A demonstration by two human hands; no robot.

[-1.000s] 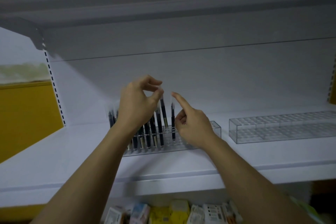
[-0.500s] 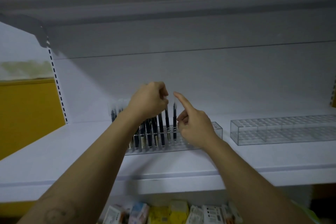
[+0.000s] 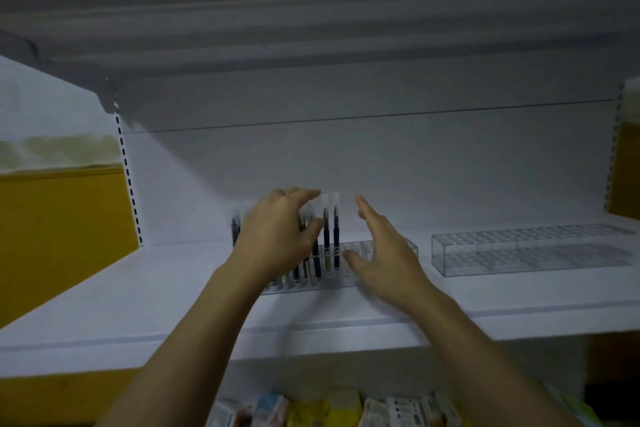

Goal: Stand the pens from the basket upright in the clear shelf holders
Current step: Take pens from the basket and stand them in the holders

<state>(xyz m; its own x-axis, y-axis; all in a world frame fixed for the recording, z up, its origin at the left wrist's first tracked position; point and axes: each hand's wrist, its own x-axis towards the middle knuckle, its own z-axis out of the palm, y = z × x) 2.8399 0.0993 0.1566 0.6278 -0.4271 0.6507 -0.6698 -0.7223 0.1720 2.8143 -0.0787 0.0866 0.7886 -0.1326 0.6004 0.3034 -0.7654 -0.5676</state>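
Left hand [image 3: 277,236] and right hand [image 3: 384,253]: grip spread on both, nothing held, hovering by the upright pens [image 3: 330,236] in the clear holder [image 3: 410,248] toward the shelf's [image 3: 104,305] back edge.

Shop: slotted shelving [image 3: 311,305], boxed goods [image 3: 332,411] below

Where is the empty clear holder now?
In the head view, the empty clear holder lies on the right part of the white shelf, apart from the holder with pens, right of the right hand.

Dim bluish light, deep shadow beneath upper shelf [image 3: 311,28], motion-blurred hands, wide-angle edge curvature
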